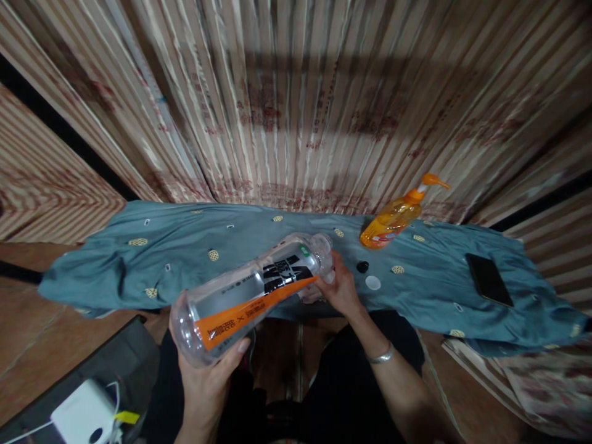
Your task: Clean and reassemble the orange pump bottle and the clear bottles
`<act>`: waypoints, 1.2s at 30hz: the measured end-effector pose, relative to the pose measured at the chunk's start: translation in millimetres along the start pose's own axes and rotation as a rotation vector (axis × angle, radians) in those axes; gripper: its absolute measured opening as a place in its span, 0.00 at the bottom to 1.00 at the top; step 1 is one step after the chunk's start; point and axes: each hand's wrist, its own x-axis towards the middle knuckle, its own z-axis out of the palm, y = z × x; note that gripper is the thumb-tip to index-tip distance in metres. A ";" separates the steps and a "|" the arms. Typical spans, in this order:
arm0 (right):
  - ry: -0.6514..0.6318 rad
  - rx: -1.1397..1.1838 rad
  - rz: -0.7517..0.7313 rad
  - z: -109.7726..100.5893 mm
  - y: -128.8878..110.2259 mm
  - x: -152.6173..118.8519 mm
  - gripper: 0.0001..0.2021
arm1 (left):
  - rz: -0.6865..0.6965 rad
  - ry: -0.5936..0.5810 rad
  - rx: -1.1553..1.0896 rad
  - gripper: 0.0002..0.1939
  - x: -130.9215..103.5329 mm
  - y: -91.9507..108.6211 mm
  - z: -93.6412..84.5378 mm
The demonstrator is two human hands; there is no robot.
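A large clear plastic bottle [252,290] with an orange and black label lies tilted across both hands, its neck up to the right. My left hand [208,364] is wrapped round its base, thumb along the lower side. My right hand [340,287] is closed at the bottle's neck; some of its fingers are hidden behind the plastic. Under the neck shows a crumpled, pale see-through thing I cannot make out. Just right of my right hand, a small black cap [363,266] and a white disc [372,282] rest on the cloth.
An orange pump bottle [391,219] stands at the back right of the teal cloth [176,237]. Farther right lies a dark phone [489,279]. A striped curtain [296,105] hangs behind. At lower left, a white box-shaped device [83,413] with cables sits on a dark surface.
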 end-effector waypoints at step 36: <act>0.011 0.047 0.011 3.6 3.3 0.1 0.34 | -0.038 -0.018 -0.013 0.73 7.8 -12.1 -11.1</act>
